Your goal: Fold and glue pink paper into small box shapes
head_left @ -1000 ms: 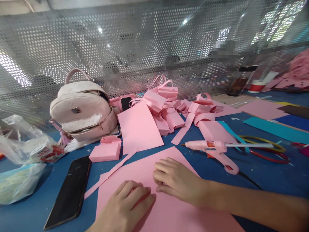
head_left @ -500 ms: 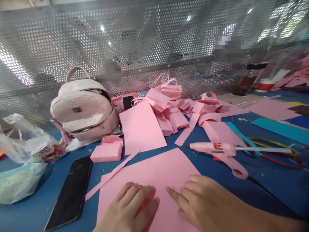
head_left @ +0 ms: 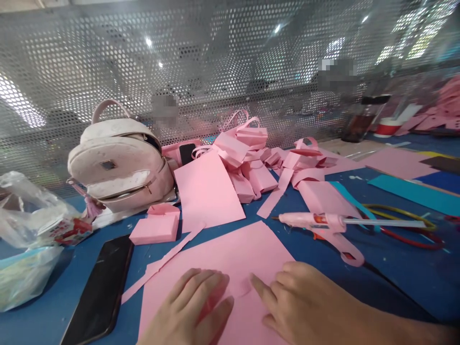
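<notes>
A large pink paper sheet (head_left: pixel 230 256) lies flat on the blue table (head_left: pixel 395 282) in front of me. My left hand (head_left: pixel 194 309) rests on its near part, fingers spread and pressing down. My right hand (head_left: pixel 305 304) lies palm down on the same sheet just to the right, its fingertips pointing left toward the left hand. Between the two hands the paper bulges up slightly. Neither hand grips anything.
A black phone (head_left: pixel 98 292) lies to the left and a pink glue gun (head_left: pixel 323 225) to the right. Behind are a pink box (head_left: pixel 155 229), a beige backpack (head_left: pixel 120 165), pink paper bags (head_left: pixel 247 158), plastic bags (head_left: pixel 28 239) and a perforated metal screen (head_left: pixel 215 72).
My right hand slid back toward me and to the right along the sheet. The left hand stayed nearly in place. A small bulge in the paper has appeared between them.
</notes>
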A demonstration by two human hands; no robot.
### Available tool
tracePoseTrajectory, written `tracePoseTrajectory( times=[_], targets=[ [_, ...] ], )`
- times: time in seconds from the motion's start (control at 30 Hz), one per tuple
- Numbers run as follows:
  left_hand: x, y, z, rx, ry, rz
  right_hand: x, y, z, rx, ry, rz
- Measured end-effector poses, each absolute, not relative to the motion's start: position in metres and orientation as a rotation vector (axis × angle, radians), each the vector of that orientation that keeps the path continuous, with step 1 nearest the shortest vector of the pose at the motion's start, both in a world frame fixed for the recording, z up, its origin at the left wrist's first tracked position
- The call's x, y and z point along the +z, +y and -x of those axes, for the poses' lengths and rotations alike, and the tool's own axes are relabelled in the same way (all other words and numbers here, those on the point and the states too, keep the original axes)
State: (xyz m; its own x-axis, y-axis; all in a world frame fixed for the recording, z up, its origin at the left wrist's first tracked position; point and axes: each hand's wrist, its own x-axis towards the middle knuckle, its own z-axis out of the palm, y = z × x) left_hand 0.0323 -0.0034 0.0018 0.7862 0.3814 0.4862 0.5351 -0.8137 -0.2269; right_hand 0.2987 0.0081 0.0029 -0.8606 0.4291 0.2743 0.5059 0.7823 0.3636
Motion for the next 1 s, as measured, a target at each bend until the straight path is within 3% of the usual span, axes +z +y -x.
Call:
tracePoseTrajectory(
  times=[0.2, 0.43, 0.67, 1.0],
  targets=[
    [-0.008, -0.007, -0.029, -0.582, -0.71, 2.649, 0.035, 0.011, -0.28, -0.233, -2.89, 0.631],
    [-0.015, -0.009, -0.019, -0.473, -0.737, 2.666, 0.028, 0.019, -0.283, -0.197, -2.975, 0.636],
    [-0.021, -0.021, -0.021, -0.68, -0.832, 2.487, 0.033, 0.02, -0.281, -0.196, -3.07, 0.66],
    [-0.012, -0.027, -0.018, -0.676, -0.983, 2.482, 0.03, 0.02, -0.281, -0.21, -3.098, 0.629]
  ],
)
